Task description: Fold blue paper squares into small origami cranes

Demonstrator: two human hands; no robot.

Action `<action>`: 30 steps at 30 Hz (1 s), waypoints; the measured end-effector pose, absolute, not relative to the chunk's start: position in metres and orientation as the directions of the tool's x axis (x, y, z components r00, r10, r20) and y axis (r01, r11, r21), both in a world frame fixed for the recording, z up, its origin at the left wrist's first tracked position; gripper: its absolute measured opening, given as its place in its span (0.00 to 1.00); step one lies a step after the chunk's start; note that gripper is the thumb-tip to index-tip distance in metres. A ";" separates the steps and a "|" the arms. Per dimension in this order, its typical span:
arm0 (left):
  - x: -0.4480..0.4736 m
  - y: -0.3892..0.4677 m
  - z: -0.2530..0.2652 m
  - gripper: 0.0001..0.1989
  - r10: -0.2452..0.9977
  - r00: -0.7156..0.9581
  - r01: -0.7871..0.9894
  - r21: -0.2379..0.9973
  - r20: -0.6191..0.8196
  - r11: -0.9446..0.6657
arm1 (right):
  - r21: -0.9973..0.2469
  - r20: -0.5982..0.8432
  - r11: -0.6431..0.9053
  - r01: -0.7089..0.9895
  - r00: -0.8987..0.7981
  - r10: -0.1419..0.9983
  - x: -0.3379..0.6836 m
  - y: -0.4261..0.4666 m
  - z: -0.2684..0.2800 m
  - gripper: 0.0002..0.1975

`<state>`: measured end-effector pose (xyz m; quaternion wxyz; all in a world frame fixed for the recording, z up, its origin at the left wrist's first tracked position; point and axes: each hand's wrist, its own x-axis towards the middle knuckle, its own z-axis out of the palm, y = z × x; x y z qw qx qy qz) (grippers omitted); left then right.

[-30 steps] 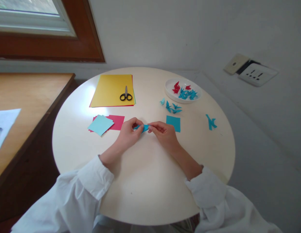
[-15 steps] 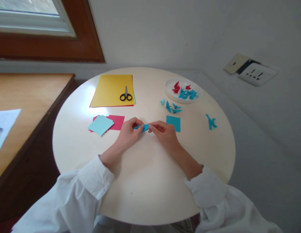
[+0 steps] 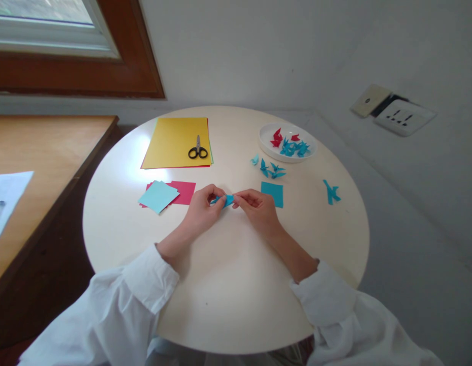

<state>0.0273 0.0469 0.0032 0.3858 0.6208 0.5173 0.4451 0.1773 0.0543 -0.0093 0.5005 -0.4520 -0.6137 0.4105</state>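
A small folded piece of blue paper [image 3: 228, 201] is held between my two hands above the middle of the round table. My left hand [image 3: 205, 206] pinches its left part, the thumb lying across the front. The thumb and fingertips of my right hand [image 3: 258, 206] grip the right end. Fingers hide much of the folds. Just behind my right hand lies a flat blue paper square [image 3: 273, 194]. Left of my left hand, a pale blue square [image 3: 158, 196] rests on pink-red squares [image 3: 185, 191].
Several blue folded paper cranes [image 3: 274, 170] sit behind the blue square. A white plate [image 3: 263, 145] holds red and blue ones. Blue paper strips [image 3: 331, 193] lie at the right. Scissors [image 3: 198, 149] rest on yellow sheets [image 3: 175, 137]. A wooden desk [image 3: 60, 137] stands left.
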 end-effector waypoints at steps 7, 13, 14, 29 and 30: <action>0.028 0.047 0.002 0.03 0.985 0.055 0.267 0.949 0.161 -0.170 | -0.963 0.234 0.240 0.124 -0.067 0.970 0.175 0.055 -0.010 0.07; 0.028 0.048 0.000 0.03 0.983 0.040 0.267 0.946 0.179 -0.183 | -0.977 0.193 0.199 0.080 -0.079 0.978 0.174 0.056 -0.011 0.07; 0.028 0.048 0.000 0.03 0.982 0.035 0.274 0.943 0.185 -0.188 | -0.979 0.184 0.190 0.076 -0.081 0.980 0.173 0.056 -0.012 0.07; 0.030 0.045 0.003 0.04 0.971 0.052 0.298 0.924 0.235 -0.240 | -0.963 0.194 0.204 0.176 -0.075 0.978 0.173 0.055 -0.010 0.09; 0.030 0.046 0.003 0.04 0.971 0.052 0.296 0.925 0.235 -0.240 | -0.960 0.200 0.210 0.186 -0.075 0.977 0.173 0.055 -0.009 0.09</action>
